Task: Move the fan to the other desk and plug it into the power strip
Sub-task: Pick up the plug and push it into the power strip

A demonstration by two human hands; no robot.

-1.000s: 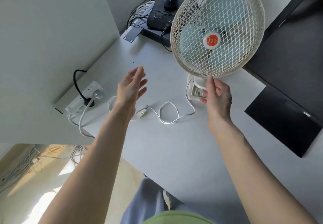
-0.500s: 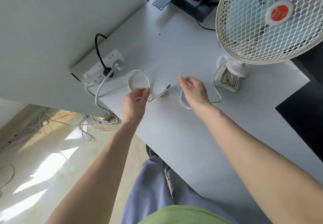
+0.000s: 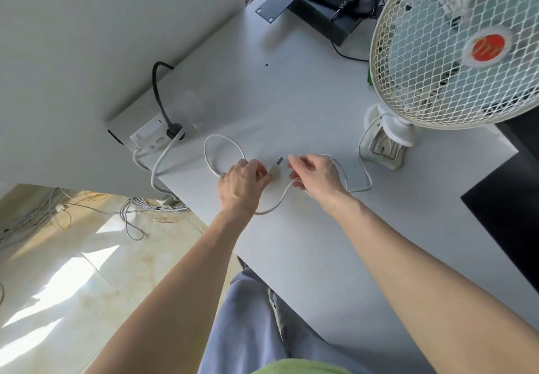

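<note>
fan (image 3: pixel 455 50) standing on the white desk (image 3: pixel 291 96) at about 2 o'clock from the hands, well apart from them. grille tilted, face aimed down toward the near edge of the desk. red round badge (image 3: pixel 488 48) at grille centre with a pale squiggle on it, not readable. cream base (image 3: pixel 385 149) sits flat on the desk.

white cord (image 3: pixel 364 137) leaves the base, runs along the desk behind the right hand, then loops round by the left hand. its plug (image 3: pixel 275 168) sits between the two hands, long axis running 7 to 1 o'clock, metal tip pointing to 1 o'clock, away from the strip.

left hand (image 3: pixel 240 184) closed on the plug body, fingers pinched round its lower end. right hand (image 3: pixel 316 177) just beside the plug at 3 o'clock, fingers loosely curled over the cord; can't tell if it actually grips it.

power strip (image 3: pixel 151 140) at 10 o'clock from the hands, at the far left edge of the desk against the white partition (image 3: pixel 87 53). black plug (image 3: pixel 174 132) seated in it, a grey-white one just beside that. print on the strip too small to read.

black box (image 3: pixel 335 9) with loose black leads at 12 o'clock. bundle of grey cables (image 3: pixel 140 210) on the floor below the desk edge.
</note>
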